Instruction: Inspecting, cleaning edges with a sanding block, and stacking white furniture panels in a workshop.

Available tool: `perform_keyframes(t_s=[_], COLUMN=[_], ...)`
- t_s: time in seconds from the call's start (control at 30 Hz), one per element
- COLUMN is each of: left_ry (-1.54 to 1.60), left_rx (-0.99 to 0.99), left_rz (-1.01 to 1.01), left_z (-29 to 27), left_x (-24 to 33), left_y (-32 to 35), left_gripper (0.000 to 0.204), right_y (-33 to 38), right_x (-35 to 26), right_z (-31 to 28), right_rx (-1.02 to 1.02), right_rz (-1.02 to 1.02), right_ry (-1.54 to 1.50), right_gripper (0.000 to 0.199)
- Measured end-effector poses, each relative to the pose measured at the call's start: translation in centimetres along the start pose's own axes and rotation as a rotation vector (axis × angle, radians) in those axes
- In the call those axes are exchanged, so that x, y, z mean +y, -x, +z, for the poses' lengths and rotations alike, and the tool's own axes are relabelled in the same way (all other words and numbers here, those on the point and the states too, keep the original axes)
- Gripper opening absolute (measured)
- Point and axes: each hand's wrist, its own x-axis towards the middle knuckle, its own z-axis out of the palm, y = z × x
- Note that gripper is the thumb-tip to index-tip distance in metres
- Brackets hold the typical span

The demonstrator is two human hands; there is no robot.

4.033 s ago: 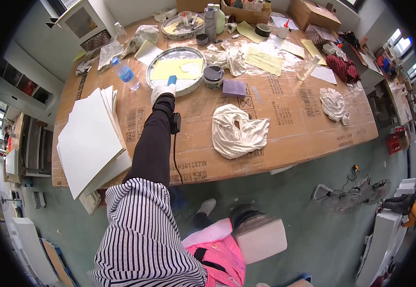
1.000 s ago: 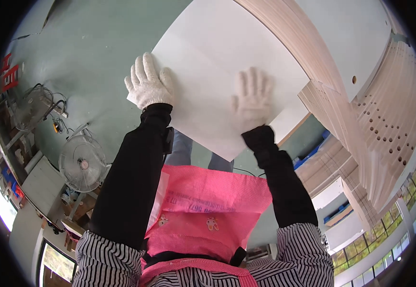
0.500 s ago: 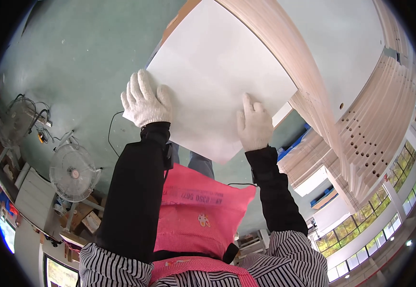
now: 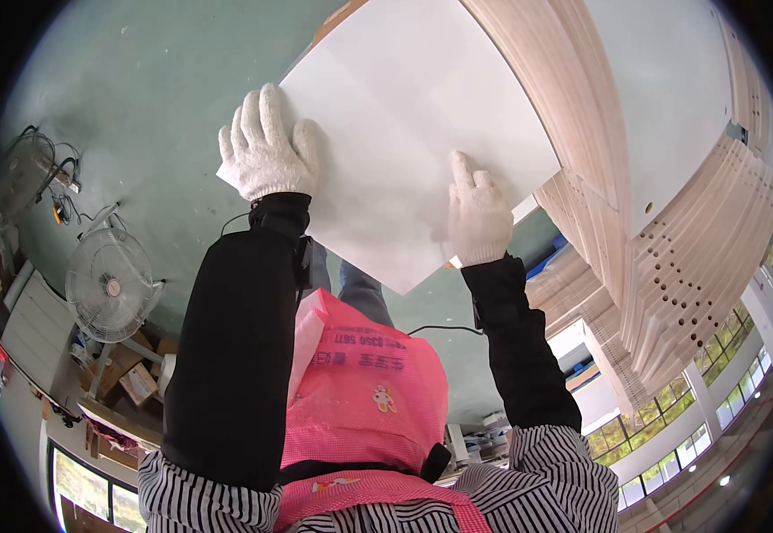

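A large white sheet (image 4: 404, 115) fills the upper middle of the view, above the green floor. My left hand (image 4: 266, 147), in a white knit glove, lies over the sheet's left corner with its fingers spread along the edge. My right hand (image 4: 478, 213), also gloved, rests on the sheet's lower right edge with the index finger stretched out. Both hands hold the sheet. My black sleeves and a pink apron (image 4: 360, 391) fill the lower middle.
Stacks of pale boards (image 4: 635, 204), some with rows of holes, stand close to the right of the sheet. A floor fan (image 4: 111, 284) and a second fan (image 4: 22, 173) stand at the left, with cardboard boxes (image 4: 133, 377) below them. A cable (image 4: 440, 329) runs across the floor.
Four seconds ago my left hand reached to a yellow tray on a table. Now both hands hold a white sheet above the floor. In the last second the sheet slid up and right.
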Motion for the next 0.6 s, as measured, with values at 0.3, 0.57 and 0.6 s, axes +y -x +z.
perform_keyframes(t_s=[0.3, 0.57, 0.6], left_ry=[-0.081, -0.277, -0.288], left_rx=[-0.035, -0.150, -0.166], left_rz=[-0.012, -0.010, -0.020], left_z=[0.2, -0.5, -0.3], left_x=[-0.8, 0.9, 0.5], left_y=[2.1, 3.0, 3.0], left_gripper=[0.061, 0.060, 0.060], right_y=[1.2, 2.9, 3.4], right_x=[-0.1, -1.6, -1.8], right_z=[3.9, 4.2, 3.8], right_rx=[-0.148, -0.013, -0.055], right_rz=[0.022, 0.174, 0.228], right_ry=[0.048, -0.290, -0.332], right_gripper=[0.031, 0.038, 0.036])
